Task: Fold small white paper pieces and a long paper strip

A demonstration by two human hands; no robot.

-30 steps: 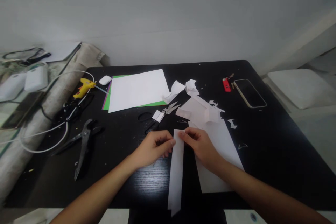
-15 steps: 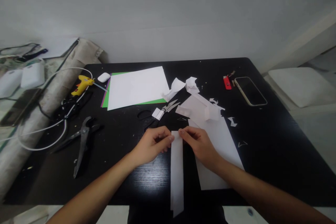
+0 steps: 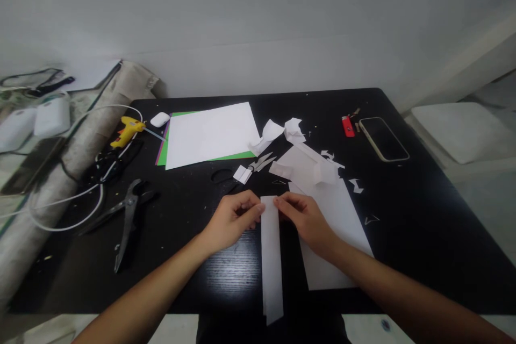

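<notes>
A long folded strip of white paper (image 3: 272, 260) runs toward me over the table's front edge. My left hand (image 3: 237, 220) pinches its far left corner between thumb and fingers. At the opposite corner my right hand (image 3: 307, 219) grips the strip the same way. Beneath my right hand and forearm lies a white sheet (image 3: 334, 247), partly covered. Just beyond my hands are scissors (image 3: 262, 162) with dark handles, a small folded paper piece (image 3: 242, 174) resting on them. Cut and creased paper (image 3: 306, 164) lies past the right hand.
White sheets (image 3: 209, 137) on coloured ones lie at the back left. Pliers (image 3: 129, 209), a yellow glue gun (image 3: 128, 130) and a white cable (image 3: 99, 199) occupy the left side. A red lighter (image 3: 348, 126) and a phone (image 3: 384, 140) are at the back right. Paper scraps (image 3: 356, 186) are scattered around.
The strip's far end has risen slightly away from me, and its near end has moved up a little too. Both hands keep their hold on it.
</notes>
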